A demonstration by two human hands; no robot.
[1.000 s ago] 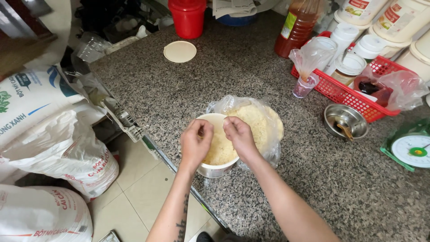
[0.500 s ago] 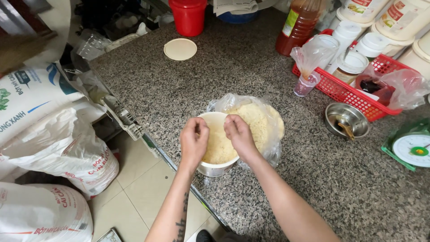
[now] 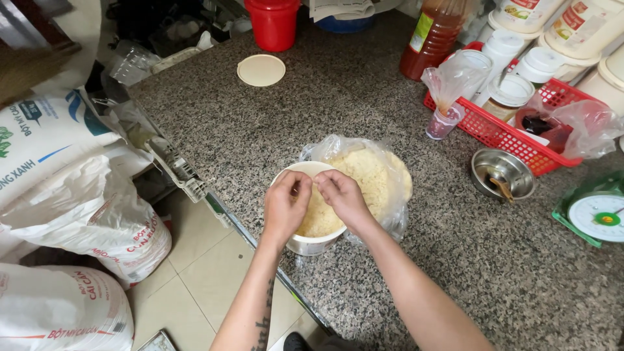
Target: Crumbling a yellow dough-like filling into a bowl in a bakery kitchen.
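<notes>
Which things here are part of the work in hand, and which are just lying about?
In hand: left hand, right hand, white bowl, clear plastic bag of pale yellow crumbs.

Lying about: round lid, red bucket, red basket, steel bowl, green scale, white sacks.

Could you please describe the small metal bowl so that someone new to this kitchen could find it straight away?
Start at the speckled granite counter and find the red plastic basket of jars at its right side. The small metal bowl sits on the counter just in front of that basket, beside the green kitchen scale. It is the only shiny steel thing there, with a spoon resting inside.
</notes>
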